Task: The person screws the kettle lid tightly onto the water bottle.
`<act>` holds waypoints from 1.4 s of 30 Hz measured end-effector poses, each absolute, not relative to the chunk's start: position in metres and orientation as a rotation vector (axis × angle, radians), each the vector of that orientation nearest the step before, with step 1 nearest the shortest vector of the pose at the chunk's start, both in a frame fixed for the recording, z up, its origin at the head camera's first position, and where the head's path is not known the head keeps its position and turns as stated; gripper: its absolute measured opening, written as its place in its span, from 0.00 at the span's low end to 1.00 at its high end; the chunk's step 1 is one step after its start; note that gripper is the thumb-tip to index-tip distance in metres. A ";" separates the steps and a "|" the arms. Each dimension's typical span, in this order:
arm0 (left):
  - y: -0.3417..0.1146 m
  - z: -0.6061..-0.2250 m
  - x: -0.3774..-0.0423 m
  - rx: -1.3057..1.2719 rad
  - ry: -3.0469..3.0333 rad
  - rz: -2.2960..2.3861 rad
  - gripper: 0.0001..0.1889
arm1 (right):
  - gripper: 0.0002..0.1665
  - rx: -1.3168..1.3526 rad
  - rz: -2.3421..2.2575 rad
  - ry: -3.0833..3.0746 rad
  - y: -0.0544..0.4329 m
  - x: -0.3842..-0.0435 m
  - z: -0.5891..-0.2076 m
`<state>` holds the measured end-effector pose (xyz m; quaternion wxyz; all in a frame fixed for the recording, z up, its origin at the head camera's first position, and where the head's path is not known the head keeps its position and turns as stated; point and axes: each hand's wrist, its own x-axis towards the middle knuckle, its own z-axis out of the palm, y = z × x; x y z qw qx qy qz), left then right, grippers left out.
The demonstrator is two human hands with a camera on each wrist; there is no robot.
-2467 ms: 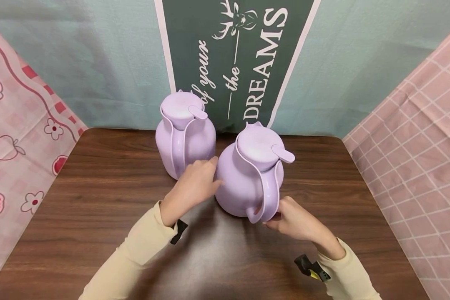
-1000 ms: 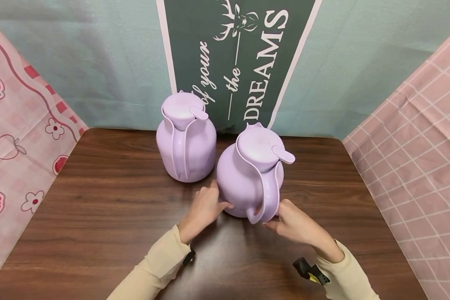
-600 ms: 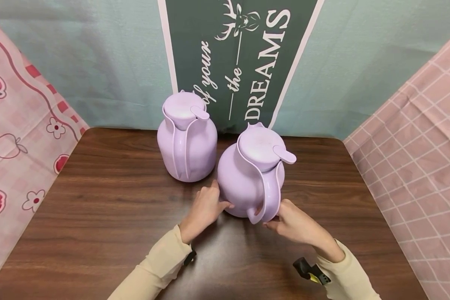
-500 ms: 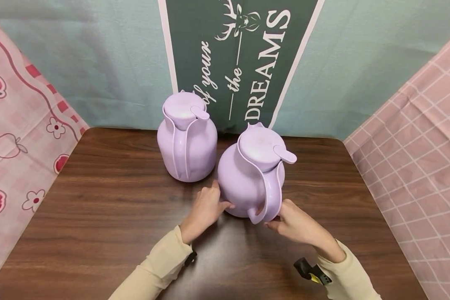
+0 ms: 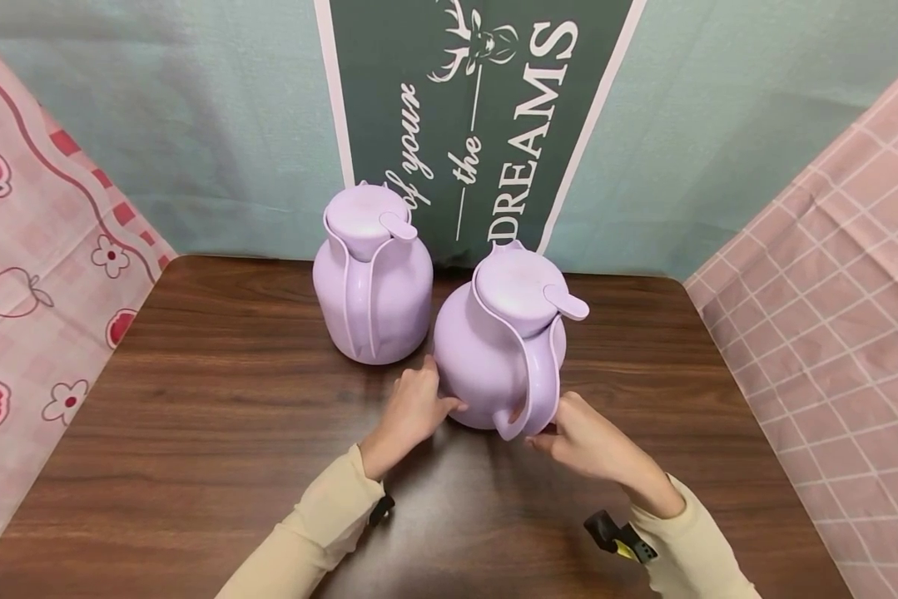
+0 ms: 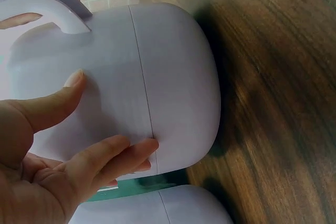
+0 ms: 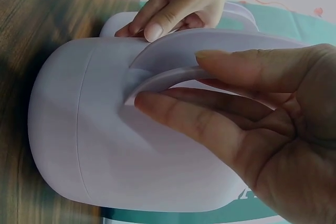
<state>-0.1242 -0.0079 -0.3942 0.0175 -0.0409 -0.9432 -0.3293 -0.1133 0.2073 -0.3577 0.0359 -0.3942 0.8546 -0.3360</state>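
Two matching lilac thermal jugs with lids and thumb levers stand on the wooden table. My right hand [image 5: 594, 439] pinches the lower part of the handle of the right thermal jug [image 5: 482, 353]; in the right wrist view its thumb [image 7: 236, 66] and fingers lie on either side of the handle. Against the lower left side of the same jug rests my left hand [image 5: 413, 412]. Its thumb and fingers are spread fairly straight along the jug's body in the left wrist view. The left thermal jug [image 5: 396, 308] stands behind and to the left, untouched, its handle facing me.
A brown wood-grain table [image 5: 216, 416] lies under the jugs. Behind it hangs a teal cloth [image 5: 216, 125] with a dark lettered panel. Pink patterned cloth [image 5: 37, 349] borders the left, and pink checked cloth [image 5: 838, 333] the right.
My left hand has come down from between the jugs to the right jug's lower left side. In the last half second that jug has shifted very slightly up in the head view.
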 end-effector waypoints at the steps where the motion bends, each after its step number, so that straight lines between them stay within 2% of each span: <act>1: -0.008 -0.394 -0.126 -0.135 -2.929 -1.025 0.40 | 0.14 -1.206 -1.020 2.633 0.207 -0.114 -0.358; 10: -0.013 -0.392 -0.139 -0.207 -2.954 -1.046 0.32 | 0.11 -1.130 -0.950 2.630 0.203 -0.124 -0.350; 17: -0.015 -0.392 -0.153 -0.192 -3.006 -1.115 0.40 | 0.11 -1.073 -0.937 2.633 0.202 -0.136 -0.349; 22: -0.017 -0.393 -0.160 -0.168 -3.010 -1.164 0.40 | 0.11 -1.067 -0.924 2.656 0.199 -0.144 -0.350; 32: -0.017 -0.393 -0.173 -0.134 -2.983 -1.126 0.26 | 0.12 -1.020 -0.919 2.682 0.192 -0.160 -0.348; 42: -0.013 -0.391 -0.181 -0.116 -2.958 -1.071 0.19 | 0.12 -0.969 -0.897 2.733 0.189 -0.173 -0.348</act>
